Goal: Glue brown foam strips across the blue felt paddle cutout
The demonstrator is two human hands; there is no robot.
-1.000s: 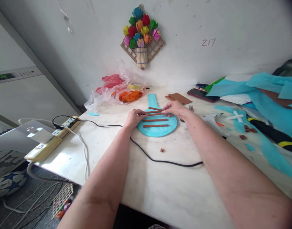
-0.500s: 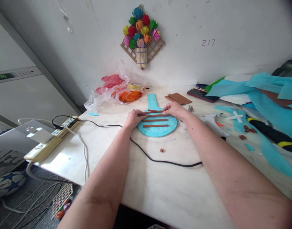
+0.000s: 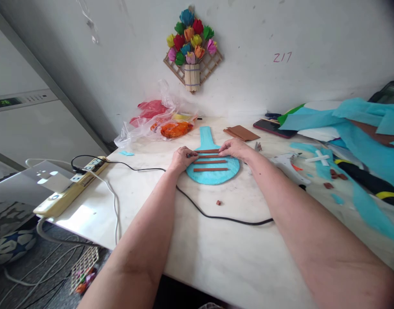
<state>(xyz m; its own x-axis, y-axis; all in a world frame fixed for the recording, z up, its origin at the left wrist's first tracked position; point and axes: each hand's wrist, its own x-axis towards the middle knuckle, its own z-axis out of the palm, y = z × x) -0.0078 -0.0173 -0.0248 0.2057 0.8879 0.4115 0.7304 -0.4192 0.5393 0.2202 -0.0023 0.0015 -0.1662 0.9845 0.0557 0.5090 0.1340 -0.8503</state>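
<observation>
A round light-blue paddle shape point(image 3: 212, 177) with a short handle lies flat on the table, its handle pointing away from me. Several thin brown strips point(image 3: 210, 169) run across its face in rows. At the row nearest the handle, my left hand point(image 3: 183, 159) pinches the left end of a brown strip point(image 3: 208, 151). My right hand point(image 3: 234, 149) has its fingertips closed on the right end of the same strip. The fingertips partly cover both strip ends.
A black cord point(image 3: 212, 215) crosses the table in front of the paddle. To the left stands a power strip point(image 3: 68, 189). Plastic bags point(image 3: 158, 120) and folded brown paper point(image 3: 241, 132) lie behind; a glue gun point(image 3: 285, 166), a phone point(image 3: 274, 128) and blue paper point(image 3: 351, 120) are at the right.
The strip between my hands has gone from slightly slanted to nearly level, close to the row beneath it. Both hands stay in almost the same place.
</observation>
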